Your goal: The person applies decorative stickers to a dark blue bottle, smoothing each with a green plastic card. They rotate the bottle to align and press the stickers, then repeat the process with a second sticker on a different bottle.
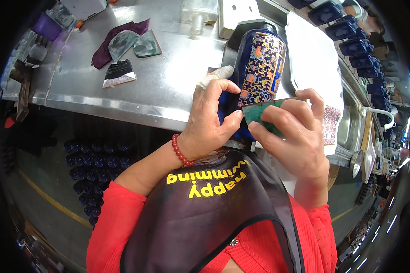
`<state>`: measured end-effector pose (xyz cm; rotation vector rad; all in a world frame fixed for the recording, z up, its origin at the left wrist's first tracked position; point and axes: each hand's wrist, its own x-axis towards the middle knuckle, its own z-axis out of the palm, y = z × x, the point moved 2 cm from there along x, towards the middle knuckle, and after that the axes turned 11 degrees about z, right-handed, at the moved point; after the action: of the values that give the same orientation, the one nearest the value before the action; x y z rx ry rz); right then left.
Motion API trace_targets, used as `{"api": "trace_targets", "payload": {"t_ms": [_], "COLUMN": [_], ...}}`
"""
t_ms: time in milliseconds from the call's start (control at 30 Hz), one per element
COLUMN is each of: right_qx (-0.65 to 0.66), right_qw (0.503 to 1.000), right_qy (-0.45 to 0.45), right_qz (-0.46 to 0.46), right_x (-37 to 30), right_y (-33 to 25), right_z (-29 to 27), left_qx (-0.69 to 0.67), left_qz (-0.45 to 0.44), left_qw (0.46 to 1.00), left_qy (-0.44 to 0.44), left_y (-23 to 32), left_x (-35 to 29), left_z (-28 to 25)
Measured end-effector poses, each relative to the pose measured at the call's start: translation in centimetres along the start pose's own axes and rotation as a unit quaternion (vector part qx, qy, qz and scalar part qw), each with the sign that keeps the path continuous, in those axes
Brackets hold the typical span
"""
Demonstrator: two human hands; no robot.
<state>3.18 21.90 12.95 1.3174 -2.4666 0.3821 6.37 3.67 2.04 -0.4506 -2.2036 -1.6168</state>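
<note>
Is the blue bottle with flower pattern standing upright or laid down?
Laid down, it seems: the blue bottle turns its patterned side up to the camera, neck pointing toward the picture's upper edge. Exact tilt: cannot tell.

White glare washes the metal table (180, 61), while fisheye edges bend into black

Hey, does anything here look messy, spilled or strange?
Nothing looks clearly spilled or damaged. A purple cloth lies crumpled toward the upper left of the metal bench, partly beneath a flat greenish piece, so that patch looks untidy. Also, one finger of the left hand wears a pale cover, while its thumb is bare.
</note>
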Motion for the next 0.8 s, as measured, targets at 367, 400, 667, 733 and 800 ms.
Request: {"api": "trace_targets", "payload": {"t_ms": [367, 400, 667, 733, 800], "right_qx": [0.267, 0.279, 0.344, 0.338, 0.329], "right_qw": [0.908, 0.894, 0.862, 0.866, 0.873], "right_qy": [-0.051, -0.062, -0.058, -0.058, -0.058], "right_qz": [0.317, 0.344, 0.369, 0.363, 0.357], "right_x": [-1.8, -2.0, -2.2, -2.0, -1.9], "right_y": [1.5, 1.7, 1.8, 1.7, 1.6], "right_z": [-1.2, -0.9, 1.5, 1.7, 1.8], "left_qx": [-0.033, -0.032, -0.021, -0.026, -0.026], "left_qz": [0.008, 0.014, 0.007, 0.002, 0.003], "left_qw": [0.999, 0.999, 1.000, 1.000, 1.000], "left_qy": [0.025, 0.025, 0.000, -0.003, -0.002], "left_y": [-0.5, -0.5, -0.3, -0.3, -0.3], "left_x": [-0.5, -0.5, -0.8, -0.9, -0.9], "left_z": [0.0, 0.0, -0.5, -0.6, -0.6]}}
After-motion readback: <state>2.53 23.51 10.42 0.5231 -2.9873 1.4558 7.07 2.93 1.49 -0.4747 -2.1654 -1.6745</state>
